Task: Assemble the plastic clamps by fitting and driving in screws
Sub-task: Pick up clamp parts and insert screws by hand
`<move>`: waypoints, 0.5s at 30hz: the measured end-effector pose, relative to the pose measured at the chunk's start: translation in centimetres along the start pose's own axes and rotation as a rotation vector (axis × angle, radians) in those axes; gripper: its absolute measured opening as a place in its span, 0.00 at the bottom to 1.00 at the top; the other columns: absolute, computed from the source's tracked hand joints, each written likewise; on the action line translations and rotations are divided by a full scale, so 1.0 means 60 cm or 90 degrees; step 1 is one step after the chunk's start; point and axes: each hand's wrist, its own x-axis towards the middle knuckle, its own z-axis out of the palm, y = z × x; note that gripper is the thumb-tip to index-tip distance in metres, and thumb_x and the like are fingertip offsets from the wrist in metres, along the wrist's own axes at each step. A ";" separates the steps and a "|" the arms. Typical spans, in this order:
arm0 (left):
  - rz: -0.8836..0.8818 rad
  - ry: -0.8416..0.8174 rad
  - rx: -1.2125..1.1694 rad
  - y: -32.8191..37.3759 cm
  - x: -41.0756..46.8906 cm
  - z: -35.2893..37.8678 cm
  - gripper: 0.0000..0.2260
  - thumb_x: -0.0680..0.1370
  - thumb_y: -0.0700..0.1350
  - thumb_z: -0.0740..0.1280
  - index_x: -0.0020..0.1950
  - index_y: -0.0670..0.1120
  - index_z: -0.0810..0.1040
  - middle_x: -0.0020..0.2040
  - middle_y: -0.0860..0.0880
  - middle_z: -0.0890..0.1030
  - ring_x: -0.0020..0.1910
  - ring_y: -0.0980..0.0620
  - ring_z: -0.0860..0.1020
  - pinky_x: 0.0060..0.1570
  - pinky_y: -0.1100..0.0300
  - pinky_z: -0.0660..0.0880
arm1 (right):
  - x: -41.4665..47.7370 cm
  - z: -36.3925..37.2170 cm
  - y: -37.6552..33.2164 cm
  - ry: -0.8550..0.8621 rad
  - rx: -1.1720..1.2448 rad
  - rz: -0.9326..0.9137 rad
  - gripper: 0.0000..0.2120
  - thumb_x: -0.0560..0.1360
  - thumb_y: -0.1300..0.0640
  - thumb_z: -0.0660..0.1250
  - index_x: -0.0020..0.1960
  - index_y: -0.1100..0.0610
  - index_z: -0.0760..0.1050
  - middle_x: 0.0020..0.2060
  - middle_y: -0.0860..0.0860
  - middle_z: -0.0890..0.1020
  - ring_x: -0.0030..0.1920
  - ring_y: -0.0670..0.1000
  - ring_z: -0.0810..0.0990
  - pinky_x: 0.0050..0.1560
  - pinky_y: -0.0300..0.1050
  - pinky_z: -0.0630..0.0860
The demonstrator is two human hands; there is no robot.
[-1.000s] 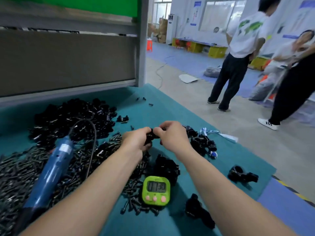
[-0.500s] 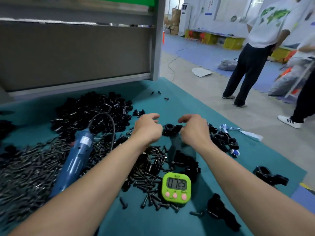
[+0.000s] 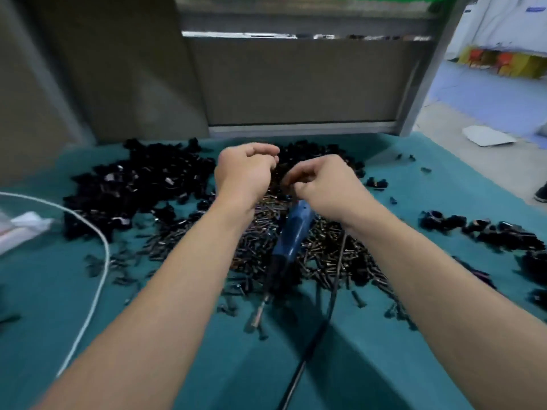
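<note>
A heap of black plastic clamp parts lies at the back left of the teal table. In front of it spreads a pile of dark screws. A blue electric screwdriver lies on the screws, its bit pointing toward me. My left hand hovers over the far edge of the screws with loosely curled fingers and nothing visible in it. My right hand hangs above the screwdriver's rear end, thumb and fingers curled together. Blur hides whether they pinch anything.
Several black clamps lie along the right side of the table. A white cable loops across the left, near a plastic bag. The screwdriver's black cord runs toward me. A grey panel stands behind the table.
My view has swung left, away from the timer and the people. Both hands let go of the clamp they held and moved over the screw pile and screwdriver.
</note>
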 end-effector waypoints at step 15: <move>-0.049 0.113 0.379 -0.194 -0.023 -0.245 0.22 0.80 0.38 0.65 0.74 0.50 0.75 0.79 0.50 0.69 0.79 0.49 0.65 0.80 0.57 0.56 | 0.152 0.324 -0.099 -0.251 -0.500 -0.170 0.15 0.77 0.65 0.65 0.60 0.55 0.81 0.55 0.56 0.85 0.56 0.58 0.82 0.55 0.47 0.76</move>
